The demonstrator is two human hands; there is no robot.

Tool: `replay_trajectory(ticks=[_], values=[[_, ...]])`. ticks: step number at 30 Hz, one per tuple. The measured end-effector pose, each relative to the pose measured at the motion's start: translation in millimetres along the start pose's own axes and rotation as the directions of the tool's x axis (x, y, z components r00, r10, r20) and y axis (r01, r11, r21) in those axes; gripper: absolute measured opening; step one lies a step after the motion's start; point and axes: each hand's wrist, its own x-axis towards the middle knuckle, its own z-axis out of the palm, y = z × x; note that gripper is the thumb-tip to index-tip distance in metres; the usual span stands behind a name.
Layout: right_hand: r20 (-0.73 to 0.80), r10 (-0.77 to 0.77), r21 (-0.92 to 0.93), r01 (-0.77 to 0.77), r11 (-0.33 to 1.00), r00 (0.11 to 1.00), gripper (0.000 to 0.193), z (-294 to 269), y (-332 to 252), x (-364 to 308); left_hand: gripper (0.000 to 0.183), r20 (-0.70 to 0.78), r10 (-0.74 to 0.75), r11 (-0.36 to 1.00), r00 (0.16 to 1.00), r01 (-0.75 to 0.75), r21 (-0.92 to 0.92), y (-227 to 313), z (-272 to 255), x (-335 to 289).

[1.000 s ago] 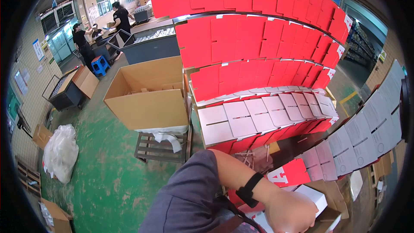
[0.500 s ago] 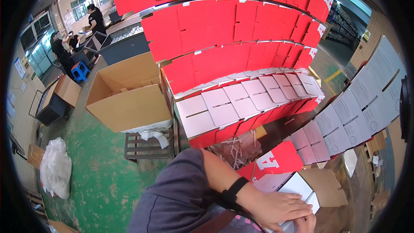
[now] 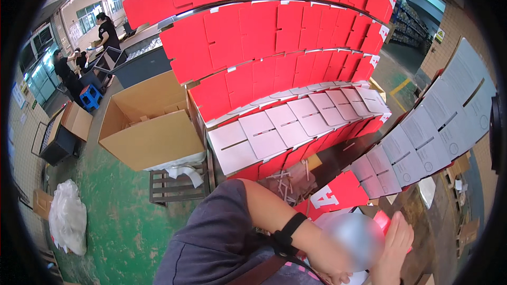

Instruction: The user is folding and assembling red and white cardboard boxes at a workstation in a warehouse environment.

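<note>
standing against the fingers of the right hand (image 3: 392, 248) is a smooth red card flap (image 3: 381, 221), with a flat white panel (image 3: 359, 277) (mostly blurred) between the two hands; a broad, stiff red panel (image 3: 346, 192) lies just beyond them. half a second ago the left hand (image 3: 326, 258) lay flat over the right; now they are apart, the right raised, fingers upward, the left bent downward. whether either grips, i cannot tell.

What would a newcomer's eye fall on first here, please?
Most likely the tall rows of red cardboard filling the upper middle. Next comes the large open brown carton to their left, above a slatted stand. Then perhaps the right hand, at a red flap low and right of centre.
</note>
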Motion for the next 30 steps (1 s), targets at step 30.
replay_trajectory(ticks=[30], values=[[0.238,0.356,0.941,-0.306,0.147,0.904,0.022,-2.7,11.3,-112.0,0.033,-0.102,-0.784,0.607,0.613,0.721,-0.334,41.7,-110.7,-12.4]])
